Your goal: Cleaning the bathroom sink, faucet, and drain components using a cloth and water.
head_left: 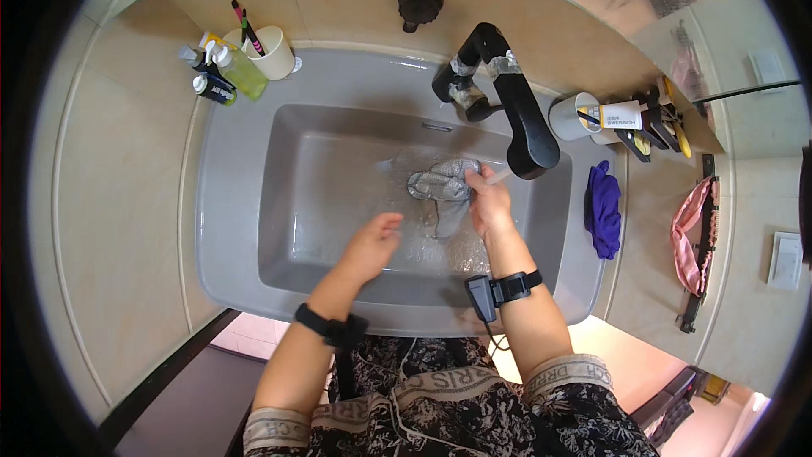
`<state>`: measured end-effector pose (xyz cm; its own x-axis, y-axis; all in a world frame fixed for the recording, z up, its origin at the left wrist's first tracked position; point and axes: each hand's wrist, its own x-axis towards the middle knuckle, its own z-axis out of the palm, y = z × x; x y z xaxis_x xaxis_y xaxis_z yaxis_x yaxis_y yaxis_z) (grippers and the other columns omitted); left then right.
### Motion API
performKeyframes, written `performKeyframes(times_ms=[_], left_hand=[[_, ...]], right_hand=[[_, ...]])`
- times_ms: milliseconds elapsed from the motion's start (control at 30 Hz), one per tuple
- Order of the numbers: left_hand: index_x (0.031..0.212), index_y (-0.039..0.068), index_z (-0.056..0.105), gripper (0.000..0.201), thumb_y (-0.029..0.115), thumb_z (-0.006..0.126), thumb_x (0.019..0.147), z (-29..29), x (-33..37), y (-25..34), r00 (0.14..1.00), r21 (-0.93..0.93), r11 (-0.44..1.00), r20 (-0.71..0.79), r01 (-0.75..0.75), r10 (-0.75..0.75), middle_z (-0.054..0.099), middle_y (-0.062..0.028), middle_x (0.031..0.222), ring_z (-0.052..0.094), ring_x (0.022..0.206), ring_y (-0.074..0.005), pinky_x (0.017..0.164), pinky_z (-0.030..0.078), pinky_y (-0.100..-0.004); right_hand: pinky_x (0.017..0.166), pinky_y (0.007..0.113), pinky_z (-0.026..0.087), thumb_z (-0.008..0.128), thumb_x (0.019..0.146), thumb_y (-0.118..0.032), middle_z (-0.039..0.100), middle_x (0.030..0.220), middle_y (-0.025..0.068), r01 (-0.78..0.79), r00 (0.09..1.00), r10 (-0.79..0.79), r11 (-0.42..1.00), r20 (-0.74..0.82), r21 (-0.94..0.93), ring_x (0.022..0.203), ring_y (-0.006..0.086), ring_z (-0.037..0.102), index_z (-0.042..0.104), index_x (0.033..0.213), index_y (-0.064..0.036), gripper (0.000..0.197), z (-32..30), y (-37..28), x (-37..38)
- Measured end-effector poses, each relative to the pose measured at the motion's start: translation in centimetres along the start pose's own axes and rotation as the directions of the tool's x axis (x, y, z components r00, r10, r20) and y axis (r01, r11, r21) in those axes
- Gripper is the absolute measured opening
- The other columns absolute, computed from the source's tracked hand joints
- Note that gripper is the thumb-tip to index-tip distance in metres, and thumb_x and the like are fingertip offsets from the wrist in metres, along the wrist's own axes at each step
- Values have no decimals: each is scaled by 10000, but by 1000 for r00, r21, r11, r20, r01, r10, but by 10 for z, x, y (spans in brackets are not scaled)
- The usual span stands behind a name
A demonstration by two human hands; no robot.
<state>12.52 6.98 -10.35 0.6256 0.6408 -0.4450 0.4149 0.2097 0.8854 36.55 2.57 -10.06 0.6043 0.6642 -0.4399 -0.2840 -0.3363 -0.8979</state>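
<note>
My right hand (491, 200) is closed on one end of a wet, bunched grey cloth (450, 180) in the sink, beneath the faucet. The cloth has a light band along its left side, and part of it hangs down into the water. Its exact kind is hard to make out. Water runs from the black faucet (531, 152) beside my right fingers. To the left of the cloth, my left hand (374, 245) hovers over the basin with nothing in it, its fingers loosely bent and apart from the cloth.
Shallow water lies in the grey sink (233, 203). Bottles (241, 72) and a white cup (272, 52) stand at the back left. A second cup (573, 118) and a white tube (622, 115) are at the right. A purple cloth (603, 210) lies on the right rim.
</note>
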Motion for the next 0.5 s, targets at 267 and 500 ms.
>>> performKeyframes(times_ms=[267, 500], left_hand=[[1337, 126, 430, 411, 335, 433, 983, 90, 47, 69, 877, -671, 597, 178, 440, -447, 560, -91, 1243, 546, 1105, -189, 938, 431, -383], [1206, 71, 469, 284, 71, 526, 928, 121, 73, 73, 946, -979, 191, 3, 69, -325, 578, -59, 1100, 565, 993, -190, 909, 449, -378]], right_hand=[[991, 423, 430, 412, 921, -11, 589, 1171, 112, -373, 928, 246, 635, 281, 677, 1105, 256, 571, 504, 1190, -42, 285, -21, -17, -37], [909, 296, 439, 522, 914, -76, 600, 1114, 50, -108, 986, 110, 994, 126, -26, 977, 148, 566, 509, 1252, -26, 343, -57, -6, -58]])
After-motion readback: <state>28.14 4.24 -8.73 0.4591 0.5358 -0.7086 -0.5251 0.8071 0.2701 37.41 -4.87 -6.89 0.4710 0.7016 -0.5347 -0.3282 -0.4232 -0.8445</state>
